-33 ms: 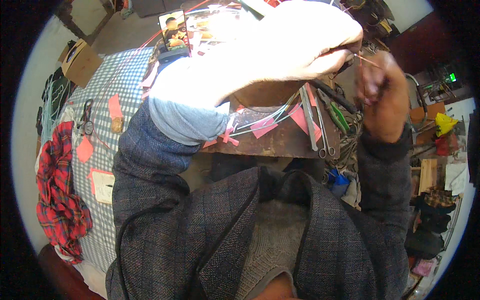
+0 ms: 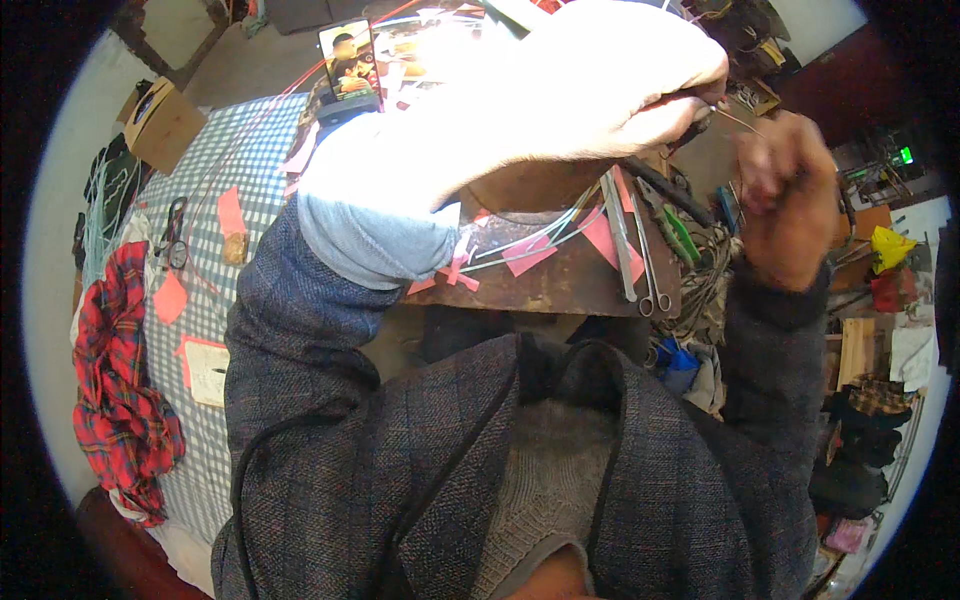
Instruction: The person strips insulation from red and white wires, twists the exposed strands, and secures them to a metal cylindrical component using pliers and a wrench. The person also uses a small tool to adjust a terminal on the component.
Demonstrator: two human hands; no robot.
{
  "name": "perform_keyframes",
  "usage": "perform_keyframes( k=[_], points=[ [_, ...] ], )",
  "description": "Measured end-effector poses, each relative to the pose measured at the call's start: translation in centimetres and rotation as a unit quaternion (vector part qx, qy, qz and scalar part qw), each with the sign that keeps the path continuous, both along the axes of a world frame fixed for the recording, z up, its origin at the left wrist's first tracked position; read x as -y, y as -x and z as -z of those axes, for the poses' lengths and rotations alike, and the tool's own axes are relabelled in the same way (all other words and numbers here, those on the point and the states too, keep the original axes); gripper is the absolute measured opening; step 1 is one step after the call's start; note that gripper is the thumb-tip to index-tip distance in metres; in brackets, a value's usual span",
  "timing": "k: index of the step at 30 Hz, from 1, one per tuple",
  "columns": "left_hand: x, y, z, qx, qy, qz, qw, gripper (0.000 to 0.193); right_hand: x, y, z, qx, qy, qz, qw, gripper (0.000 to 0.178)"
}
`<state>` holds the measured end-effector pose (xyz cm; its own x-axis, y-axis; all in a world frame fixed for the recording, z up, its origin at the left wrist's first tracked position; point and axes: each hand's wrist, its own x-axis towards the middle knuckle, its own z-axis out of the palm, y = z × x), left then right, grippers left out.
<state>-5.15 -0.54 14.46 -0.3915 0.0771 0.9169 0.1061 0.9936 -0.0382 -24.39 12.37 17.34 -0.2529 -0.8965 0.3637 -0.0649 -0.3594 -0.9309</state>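
My left hand [image 2: 640,85] is bleached by strong light and reaches over the dark workbench [image 2: 560,296]. Its thumb and fingertips pinch one end of a thin, copper-coloured wire-like strand [image 2: 738,121]. The strand runs across to my right hand [image 2: 790,195], whose curled fingers are smeared by motion. What those fingers grip is not clear. Below the left hand, long metal tweezers [image 2: 618,240] and thin scissors [image 2: 650,270] lie at the bench's right side. Pale thin wires [image 2: 520,247] and pink paper pieces [image 2: 528,258] are spread nearby.
A phone [image 2: 350,62] stands behind my left wrist. Left of the bench, a checked cloth [image 2: 215,310] carries pink scraps, eyeglasses [image 2: 177,250] and a red plaid shirt [image 2: 120,390]. A green-handled tool [image 2: 681,238] and tangled cords [image 2: 700,285] are at the right.
My right hand has shifted right and slightly down, a little farther from the left. My left hand stays nearly in place, still pinching the strand.
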Motion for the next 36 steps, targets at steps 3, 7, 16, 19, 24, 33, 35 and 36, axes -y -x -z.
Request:
perform_keyframes(
  k=[3,7,16,19,24,33,35,36],
  points=[
    [0.0,-0.1,0.3,0.034,-0.007,-0.038,0.999,0.025,-1.3,0.5,-0.8,-0.089,-0.058,0.037,0.994,0.041],
    [-0.1,0.1,0.6,-0.001,0.028,-0.072,0.997,0.026,-1.3,0.1,-0.1,-0.204,-0.117,-0.048,0.971,0.049],
    [0.2,-0.1,0.3,0.077,-0.041,-0.035,0.996,0.027,0.3,-0.2,1.5,-0.118,-0.036,0.017,0.992,0.042],
    [0.5,-0.2,0.5,0.09,-0.06,-0.009,0.994,0.028,-0.5,0.5,0.8,-0.028,0.028,0.009,0.999,0.043],
    [0.4,0.6,0.9,-0.027,-0.002,-0.021,0.999,0.027,-0.1,0.1,0.5,-0.244,-0.098,0.008,0.965,0.047],
    [0.0,-0.1,0.7,0.033,-0.056,-0.032,0.997,0.026,-0.1,0.3,0.7,-0.11,-0.029,0.039,0.993,0.045],
    [0.0,-0.1,0.6,0.066,-0.069,0.0,0.995,0.025,-0.3,0.5,0.2,-0.147,-0.07,0.018,0.986,0.048],
    [0.0,-0.1,0.5,0.056,-0.059,-0.007,0.997,0.025,-0.2,0.5,0.0,-0.174,-0.099,0.081,0.976,0.05]
  ],
)
